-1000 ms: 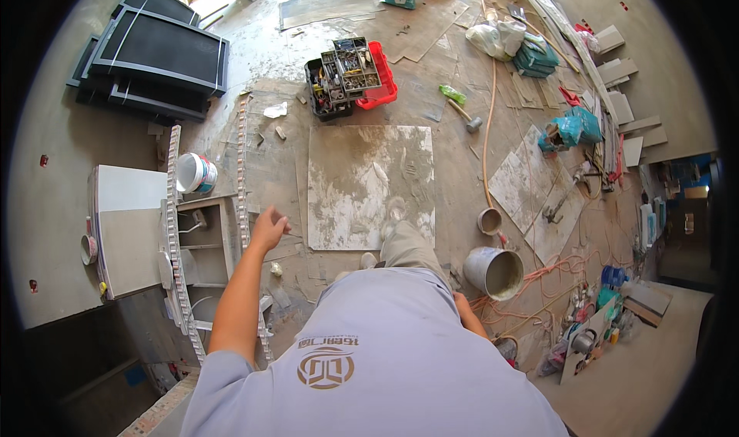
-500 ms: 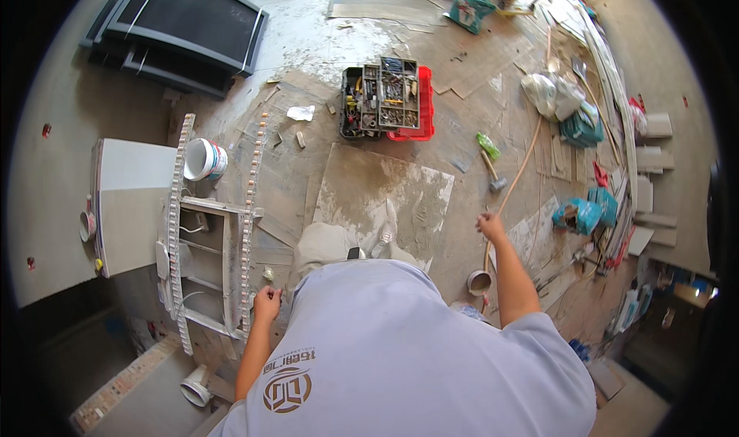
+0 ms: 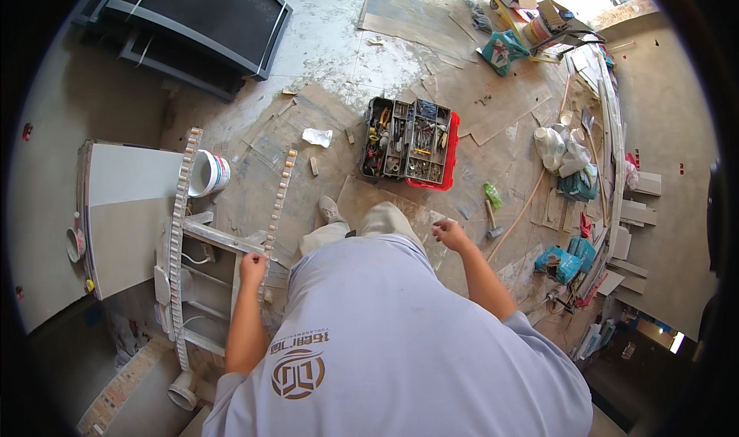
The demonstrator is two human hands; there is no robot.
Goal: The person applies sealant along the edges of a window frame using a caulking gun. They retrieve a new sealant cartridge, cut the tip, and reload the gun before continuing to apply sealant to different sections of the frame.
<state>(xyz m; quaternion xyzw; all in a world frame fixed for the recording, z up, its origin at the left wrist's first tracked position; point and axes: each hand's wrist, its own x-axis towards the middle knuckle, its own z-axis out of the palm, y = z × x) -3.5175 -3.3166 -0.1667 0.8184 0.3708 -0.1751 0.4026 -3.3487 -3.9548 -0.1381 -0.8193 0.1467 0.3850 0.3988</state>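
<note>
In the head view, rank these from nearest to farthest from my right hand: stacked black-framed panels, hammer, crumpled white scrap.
From the right hand:
1. Hammer: just to its right, on the floor.
2. Crumpled white scrap: floor, ahead and left, past the toolbox.
3. Stacked black-framed panels: far upper left.

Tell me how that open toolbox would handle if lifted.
The toolbox is probably heavy for its size, being crowded with tools. Tilted, it would likely spill, since its trays lie open.
</note>
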